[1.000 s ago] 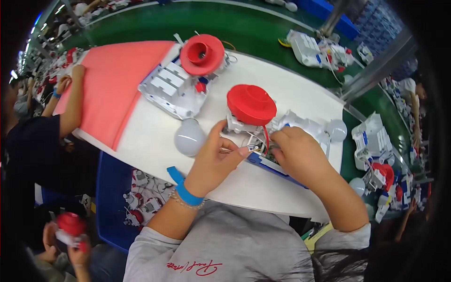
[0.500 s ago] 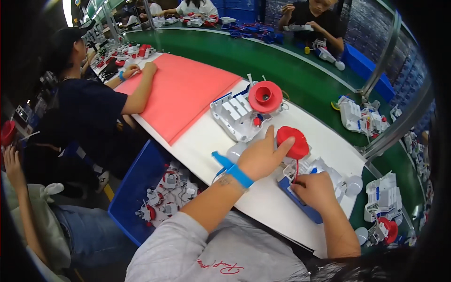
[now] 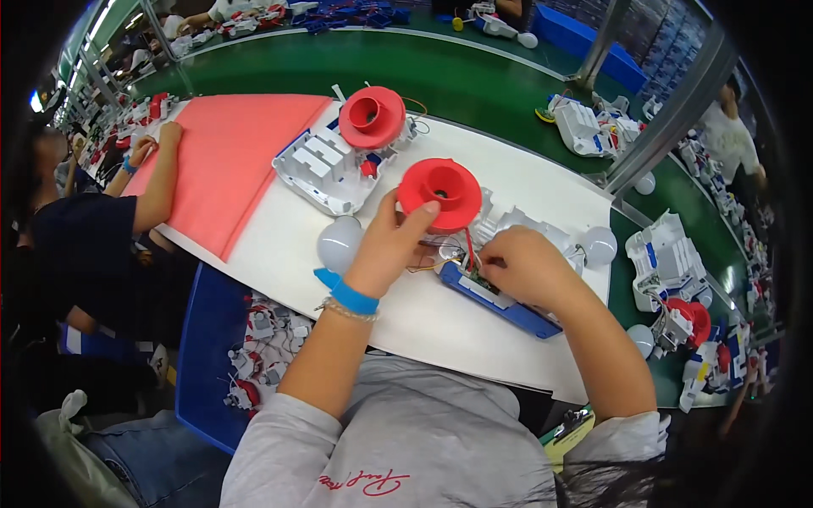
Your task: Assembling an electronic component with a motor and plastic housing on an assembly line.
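Observation:
My left hand [image 3: 391, 241] grips the rim of a red round horn-shaped part [image 3: 464, 203], thumb on its front, holding it tilted above the white table. From that part a red wire [image 3: 471, 247] runs down to a blue-edged white housing [image 3: 506, 306] with a green circuit board inside. My right hand [image 3: 527, 269] is closed over the board, its fingertips pinched beside the wire's lower end; what they hold is hidden. A white dome [image 3: 340, 244] lies beside my left wrist. White moulded parts and another white dome [image 3: 600, 247] sit beyond my right hand.
Another white housing [image 3: 315, 173] with a red horn [image 3: 385, 127] stands farther left, beside a pink sheet [image 3: 224, 148]. A blue bin [image 3: 199, 364] of small parts is at lower left. Metal posts [image 3: 656, 118] and a green surface with more units border the right. A co-worker [image 3: 102, 237] sits left.
My head view has shifted right. My left hand, earlier spread beside the red part, now grips it, and the part has turned its horn opening upward. My right hand stays at the housing.

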Demonstrator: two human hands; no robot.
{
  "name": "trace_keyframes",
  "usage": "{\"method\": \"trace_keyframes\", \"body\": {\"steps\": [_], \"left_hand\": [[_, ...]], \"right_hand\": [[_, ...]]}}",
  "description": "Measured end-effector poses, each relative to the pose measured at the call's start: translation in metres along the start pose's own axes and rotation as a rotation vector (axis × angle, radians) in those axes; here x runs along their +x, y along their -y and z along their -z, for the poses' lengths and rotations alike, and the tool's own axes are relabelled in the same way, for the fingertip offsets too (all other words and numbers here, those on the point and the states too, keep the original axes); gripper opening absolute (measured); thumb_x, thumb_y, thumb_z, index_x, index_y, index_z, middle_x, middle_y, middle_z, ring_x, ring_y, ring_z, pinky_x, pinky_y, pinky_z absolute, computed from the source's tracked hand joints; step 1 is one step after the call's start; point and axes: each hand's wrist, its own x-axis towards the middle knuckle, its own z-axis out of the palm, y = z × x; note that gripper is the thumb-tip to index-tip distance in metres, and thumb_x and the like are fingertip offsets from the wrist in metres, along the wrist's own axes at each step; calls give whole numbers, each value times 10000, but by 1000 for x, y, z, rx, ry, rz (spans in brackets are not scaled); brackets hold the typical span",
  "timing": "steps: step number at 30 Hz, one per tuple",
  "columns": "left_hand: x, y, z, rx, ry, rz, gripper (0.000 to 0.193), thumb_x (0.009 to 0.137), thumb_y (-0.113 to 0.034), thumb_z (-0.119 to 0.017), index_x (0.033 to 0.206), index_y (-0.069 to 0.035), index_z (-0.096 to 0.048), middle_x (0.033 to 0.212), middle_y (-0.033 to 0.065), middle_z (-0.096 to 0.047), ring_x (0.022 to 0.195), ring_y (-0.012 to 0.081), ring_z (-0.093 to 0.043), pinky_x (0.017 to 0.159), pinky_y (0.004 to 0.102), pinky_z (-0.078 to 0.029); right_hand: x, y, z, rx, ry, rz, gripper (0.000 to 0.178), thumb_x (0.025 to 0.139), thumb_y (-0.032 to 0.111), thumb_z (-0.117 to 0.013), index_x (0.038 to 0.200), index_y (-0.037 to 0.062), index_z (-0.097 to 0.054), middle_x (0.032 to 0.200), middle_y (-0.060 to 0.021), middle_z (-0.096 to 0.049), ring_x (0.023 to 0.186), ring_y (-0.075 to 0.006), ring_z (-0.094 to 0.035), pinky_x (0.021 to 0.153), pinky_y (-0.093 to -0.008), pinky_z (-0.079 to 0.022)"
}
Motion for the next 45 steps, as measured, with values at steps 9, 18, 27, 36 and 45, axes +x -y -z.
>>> {"method": "trace_keyframes", "body": {"steps": [9, 18, 27, 36, 45], "left_hand": [[-17, 19, -1, 57, 95, -463, 780, 696, -163, -760, 1301, 0, -294, 1050, 114, -486, 837, 127, -603, 508, 172, -451], [-11, 32, -4, -64, 18, -412, 796, 692, -185, -767, 1304, 14, -298, 1024, 105, -510, 785, 97, -592, 499, 147, -416], [-5, 33, -4, -26, 58, -497, 790, 683, -240, -783, 1269, 19, -319, 1004, 138, -538, 781, 126, -607, 526, 180, -485], [-10, 37, -1, 71, 63, -536, 800, 683, -260, -780, 1275, 20, -319, 980, 114, -532, 750, 103, -594, 486, 153, -430], [-14, 34, -3, -18, 106, -499, 809, 690, -220, -776, 1292, 13, -289, 1026, 119, -515, 810, 123, -605, 532, 166, -462]], "right_hand": [[-5, 3, 8, -181, -40, -49, 124, 683, 108, -617, 763, 110, -711, 707, -57, -631, 814, -239, -543, 750, -367, -366], [5, -2, 0, -175, -27, -100, 130, 700, 142, -613, 787, 110, -706, 776, -57, -641, 853, -262, -547, 786, -405, -348], [17, -4, 2, 91, 66, -361, 148, 712, 163, -645, 828, 79, -684, 771, -99, -664, 748, -285, -620, 808, -383, -418], [9, -5, -1, -75, 50, -186, 171, 729, 143, -626, 892, 98, -655, 833, -91, -646, 814, -280, -599, 809, -415, -378], [1, -1, -3, -146, -26, -24, 128, 744, 130, -600, 859, 86, -634, 853, -90, -627, 853, -271, -568, 757, -408, -376]]}}
